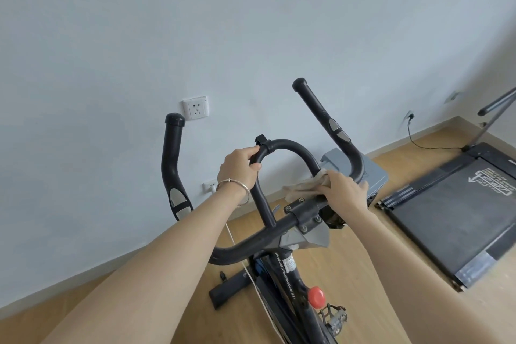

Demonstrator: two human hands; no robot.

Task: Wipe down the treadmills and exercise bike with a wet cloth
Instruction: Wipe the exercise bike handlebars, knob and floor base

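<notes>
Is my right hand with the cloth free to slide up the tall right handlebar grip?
Probably yes. The right hand holds the cloth at the foot of the right handlebar grip, with nothing between them; the left hand grips the centre loop, off to the side.

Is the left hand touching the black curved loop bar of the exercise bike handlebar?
Touching. The head view shows the left hand gripping the black curved loop bar, fingers over it and thumb under.

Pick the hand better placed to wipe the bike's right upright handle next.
Right. The right hand holds the crumpled beige cloth against the black tubular handlebar at that handle's base; the left hand holds the black centre loop without cloth.
</notes>
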